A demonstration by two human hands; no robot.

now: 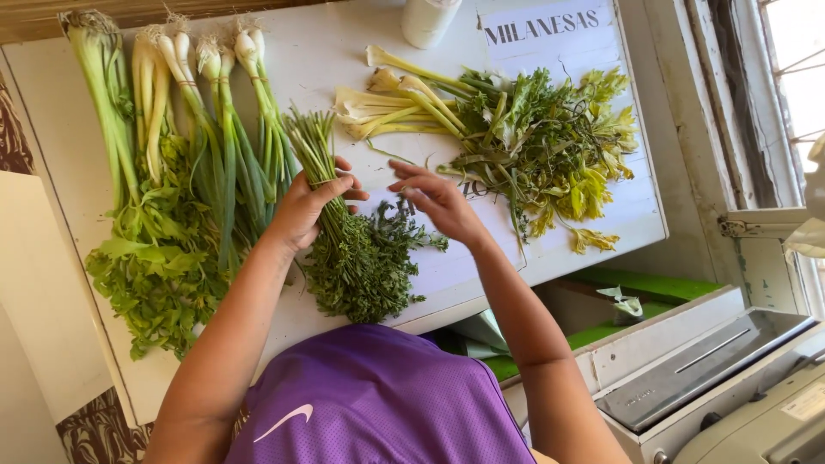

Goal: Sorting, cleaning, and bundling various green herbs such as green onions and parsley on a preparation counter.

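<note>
The left hand [305, 206] has its fingers wrapped around a parsley bunch [357, 258] on the white tabletop [344, 60]; the right hand [438, 199] hovers beside it, fingers loosely spread, empty.

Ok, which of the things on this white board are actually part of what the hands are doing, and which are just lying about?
In hand:
- left hand, closed around the stems of the herb bunch
- right hand, open, fingers spread just beside that bunch

Lying about:
- spring onions and leafy greens at the left
- pile of trimmed stalks and yellowing leaves
- white container at the top edge
- grey machine beside the white board
</note>
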